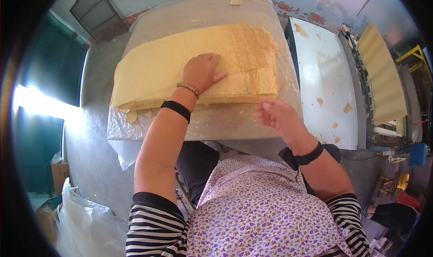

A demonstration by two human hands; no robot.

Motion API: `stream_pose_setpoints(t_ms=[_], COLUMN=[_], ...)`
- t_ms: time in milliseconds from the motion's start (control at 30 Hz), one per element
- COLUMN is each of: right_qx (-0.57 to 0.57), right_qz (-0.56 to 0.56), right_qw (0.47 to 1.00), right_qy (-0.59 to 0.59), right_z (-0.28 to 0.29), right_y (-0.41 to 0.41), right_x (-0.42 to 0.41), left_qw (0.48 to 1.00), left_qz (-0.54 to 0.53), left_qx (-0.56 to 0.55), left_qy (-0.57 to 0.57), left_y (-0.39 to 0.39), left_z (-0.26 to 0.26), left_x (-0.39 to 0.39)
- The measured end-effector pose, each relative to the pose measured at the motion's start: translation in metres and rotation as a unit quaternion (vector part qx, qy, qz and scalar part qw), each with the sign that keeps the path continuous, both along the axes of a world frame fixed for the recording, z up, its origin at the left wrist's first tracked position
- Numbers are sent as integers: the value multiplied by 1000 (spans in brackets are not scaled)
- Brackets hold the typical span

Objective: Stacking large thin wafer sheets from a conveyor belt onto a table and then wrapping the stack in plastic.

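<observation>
A thick stack of thin pale-yellow sheets (pixel 162 64) lies in front of me on a table covered with clear plastic (pixel 209 125). Its right end is browner, with ragged edges. My left hand (pixel 202 71) rests palm down on top of the stack, near its middle, with the thumb spread from the fingers. A beaded bracelet and a black band are on that wrist. Just off the stack's near right corner is my right hand (pixel 275 116), slightly blurred, its fingers curled. Whether it pinches anything is not visible.
A white metal surface (pixel 329 84) with yellowish scraps stands to the right. Beyond it, a large yellowish sheet (pixel 382 77) hangs on a machine. Clear plastic (pixel 88 223) bulges at lower left. Another person (pixel 392 213) is at the far lower right.
</observation>
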State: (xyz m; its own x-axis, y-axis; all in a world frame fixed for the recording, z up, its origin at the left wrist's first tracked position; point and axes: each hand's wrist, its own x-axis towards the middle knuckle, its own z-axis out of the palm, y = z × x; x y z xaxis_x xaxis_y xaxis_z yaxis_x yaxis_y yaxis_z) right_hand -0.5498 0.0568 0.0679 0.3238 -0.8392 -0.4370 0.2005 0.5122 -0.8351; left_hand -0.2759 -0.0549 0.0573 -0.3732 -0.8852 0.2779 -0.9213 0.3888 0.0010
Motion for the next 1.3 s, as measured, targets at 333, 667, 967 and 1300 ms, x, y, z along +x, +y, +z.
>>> stream_pose_setpoints(t_ms=[333, 667, 967, 1300], right_qx=[146, 177, 107, -232], right_qz=[-70, -209, -161, -185], right_qw=[968, 934, 981, 954], right_qy=[-189, -230, -33, 53], right_z=[-6, -15, 8, 69], right_y=[-79, -94, -120, -126], right_x=[49, 77, 127, 139], left_qw=[996, 998, 994, 965], left_qz=[-26, -59, -2, 1], left_qx=[59, 12, 37, -159], left_qy=[-55, -16, 105, 207], left_y=[13, 27, 28, 36], left_z=[13, 10, 7, 95], left_x=[-1, 6, 19, 87])
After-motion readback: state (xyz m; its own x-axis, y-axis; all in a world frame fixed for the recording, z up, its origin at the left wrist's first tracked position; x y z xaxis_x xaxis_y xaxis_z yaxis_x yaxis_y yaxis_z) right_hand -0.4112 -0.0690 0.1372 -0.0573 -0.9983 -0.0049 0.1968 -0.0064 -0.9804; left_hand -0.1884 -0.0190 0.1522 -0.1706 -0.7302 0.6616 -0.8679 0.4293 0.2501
